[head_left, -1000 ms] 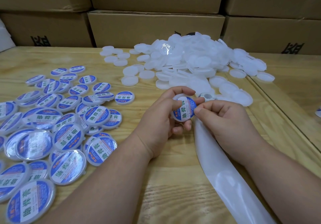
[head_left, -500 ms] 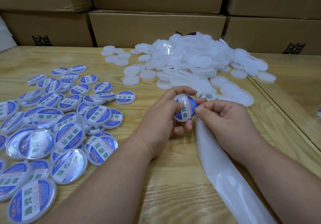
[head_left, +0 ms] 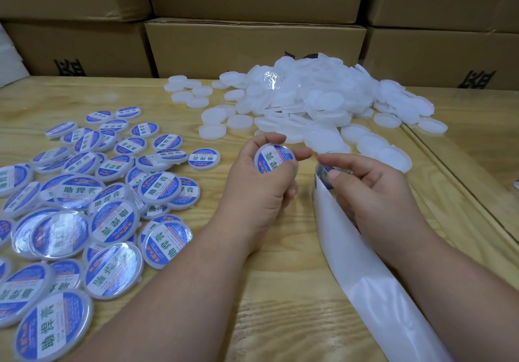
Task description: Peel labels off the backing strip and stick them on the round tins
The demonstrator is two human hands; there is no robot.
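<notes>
My left hand [head_left: 261, 187] grips a round white tin [head_left: 273, 158] with a blue and white label on its face, held up at table centre. Just right of it, my right hand [head_left: 373, 193] holds the top end of the white backing strip [head_left: 362, 271], thumb pressed on a blue label [head_left: 325, 171] still on the strip. The strip runs from that hand down to the lower right edge. A small gap separates the two hands.
Several labelled tins [head_left: 112, 210] lie spread over the left of the wooden table [head_left: 280, 291]. A heap of plain white tins [head_left: 314, 103] sits at the back centre and right. Cardboard boxes [head_left: 252, 46] line the far edge. A table seam [head_left: 460, 176] runs along the right.
My right hand has come off the tin's label and drawn back right to the strip. My left hand has turned the labelled tin to face up more.
</notes>
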